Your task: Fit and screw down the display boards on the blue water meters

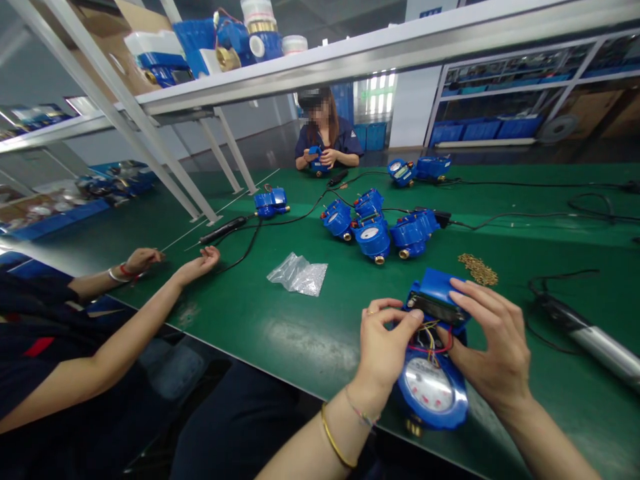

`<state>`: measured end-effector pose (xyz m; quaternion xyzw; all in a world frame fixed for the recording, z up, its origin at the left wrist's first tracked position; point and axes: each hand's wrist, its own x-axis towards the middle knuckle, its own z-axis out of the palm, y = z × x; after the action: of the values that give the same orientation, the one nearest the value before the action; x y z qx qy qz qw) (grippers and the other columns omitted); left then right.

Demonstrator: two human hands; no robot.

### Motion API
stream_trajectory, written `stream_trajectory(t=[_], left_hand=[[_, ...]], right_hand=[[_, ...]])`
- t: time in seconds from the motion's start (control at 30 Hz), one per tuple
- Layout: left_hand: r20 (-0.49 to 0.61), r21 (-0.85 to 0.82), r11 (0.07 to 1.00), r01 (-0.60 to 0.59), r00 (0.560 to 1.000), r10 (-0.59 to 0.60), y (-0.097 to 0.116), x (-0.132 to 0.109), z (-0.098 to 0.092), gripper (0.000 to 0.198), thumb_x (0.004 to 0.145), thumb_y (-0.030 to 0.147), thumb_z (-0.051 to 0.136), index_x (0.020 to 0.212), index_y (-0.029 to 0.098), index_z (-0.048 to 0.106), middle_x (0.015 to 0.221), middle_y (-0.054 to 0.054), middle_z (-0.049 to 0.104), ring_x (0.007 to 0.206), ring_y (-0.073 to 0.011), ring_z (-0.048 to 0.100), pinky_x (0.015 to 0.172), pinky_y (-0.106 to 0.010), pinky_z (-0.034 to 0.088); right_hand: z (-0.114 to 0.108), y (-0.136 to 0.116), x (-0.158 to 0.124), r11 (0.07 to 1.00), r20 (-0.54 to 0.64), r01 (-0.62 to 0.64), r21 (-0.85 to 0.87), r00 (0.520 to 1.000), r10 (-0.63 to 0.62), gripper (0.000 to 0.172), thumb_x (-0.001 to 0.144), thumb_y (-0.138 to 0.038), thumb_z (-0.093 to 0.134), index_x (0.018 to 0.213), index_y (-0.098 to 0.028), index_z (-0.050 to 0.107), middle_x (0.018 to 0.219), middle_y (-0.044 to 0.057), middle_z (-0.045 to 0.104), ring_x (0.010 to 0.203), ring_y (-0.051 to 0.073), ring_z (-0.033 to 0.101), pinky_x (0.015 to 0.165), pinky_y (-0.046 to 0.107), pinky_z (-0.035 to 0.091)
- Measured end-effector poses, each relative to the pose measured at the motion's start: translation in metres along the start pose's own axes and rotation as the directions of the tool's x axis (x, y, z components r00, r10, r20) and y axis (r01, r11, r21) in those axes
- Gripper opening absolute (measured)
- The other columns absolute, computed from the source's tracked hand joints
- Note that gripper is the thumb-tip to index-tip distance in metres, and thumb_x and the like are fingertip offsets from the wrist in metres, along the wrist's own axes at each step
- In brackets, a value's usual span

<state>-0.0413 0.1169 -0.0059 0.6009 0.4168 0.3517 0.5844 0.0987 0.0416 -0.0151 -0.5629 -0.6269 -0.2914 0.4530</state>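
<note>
Right in front of me on the green bench is a blue water meter (433, 393) with a round white dial and a brass fitting at its near end. Its blue box-shaped cover (437, 290) is tilted up, and red, yellow and white wires (431, 337) run out between cover and body. My left hand (387, 340) pinches the cover's left edge with thumb and fingers, a ring and a gold bangle showing. Around the cover's right side curls my right hand (493, 340), fingers on top and thumb low by the wires.
Several blue meters (373, 237) stand mid-bench. A bag of small parts (300, 275) lies left, a heap of brass screws (477, 269) beyond my right hand, an electric screwdriver (590, 337) far right. A co-worker's hands (200, 263) rest at left; another person (327, 137) sits opposite, under a shelf (320, 63).
</note>
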Motion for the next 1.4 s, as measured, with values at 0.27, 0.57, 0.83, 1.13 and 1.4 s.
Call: stream_trajectory(t=[0.27,0.57,0.83,1.13,1.4], left_hand=[[0.106,-0.175,0.980,0.096,0.991,-0.079,0.002,-0.002,0.000,0.012,0.072,0.015,0.076,0.062,0.018,0.070,0.107,-0.010,0.065,0.113,-0.0277,0.059,0.107,-0.043,0.036],[0.097,0.093,0.995,-0.027,0.995,0.018,0.006,0.002,-0.005,0.017,0.074,0.009,0.068,0.061,0.018,0.062,0.096,-0.005,0.070,0.104,-0.0231,0.059,0.097,-0.036,0.039],[0.121,0.000,0.996,0.093,0.988,-0.092,0.017,0.002,-0.008,0.012,0.074,0.024,0.072,0.065,0.017,0.069,0.056,0.002,0.062,0.051,-0.0109,0.048,0.053,-0.024,0.032],[0.227,-0.391,0.865,0.315,0.944,-0.242,0.013,0.004,-0.003,0.012,0.065,0.021,0.078,0.064,0.012,0.070,0.059,-0.004,0.072,0.055,-0.0111,0.063,0.063,-0.022,0.047],[0.207,-0.379,0.887,0.265,0.958,-0.197,0.009,0.003,-0.004,0.014,0.066,0.024,0.082,0.064,0.012,0.075,0.060,-0.004,0.071,0.057,-0.0114,0.061,0.063,-0.023,0.047]], right_hand=[[-0.003,0.000,-0.006,1.000,0.000,-0.027,-0.006,1.000,0.027,0.049,0.082,-0.012,0.076,0.128,-0.010,0.059,0.122,0.022,0.067,0.114,0.034,0.061,0.096,0.049,0.048],[-0.002,-0.003,-0.006,0.999,0.026,-0.016,-0.045,1.000,0.017,0.048,0.085,-0.013,0.072,0.131,-0.012,0.059,0.122,0.021,0.068,0.113,0.034,0.062,0.096,0.048,0.048],[-0.002,-0.006,-0.007,0.995,-0.004,-0.042,-0.095,0.999,0.042,0.056,0.083,-0.009,0.073,0.136,-0.014,0.056,0.125,0.021,0.066,0.113,0.035,0.062,0.094,0.049,0.048],[-0.003,-0.007,-0.006,0.993,-0.010,-0.035,-0.113,0.999,0.034,0.056,0.082,-0.009,0.075,0.135,-0.013,0.057,0.122,0.022,0.067,0.110,0.036,0.063,0.092,0.049,0.049],[-0.002,-0.007,-0.007,0.993,-0.014,-0.044,-0.107,0.999,0.042,0.057,0.083,-0.010,0.073,0.137,-0.016,0.055,0.125,0.019,0.066,0.112,0.034,0.063,0.093,0.048,0.049]])
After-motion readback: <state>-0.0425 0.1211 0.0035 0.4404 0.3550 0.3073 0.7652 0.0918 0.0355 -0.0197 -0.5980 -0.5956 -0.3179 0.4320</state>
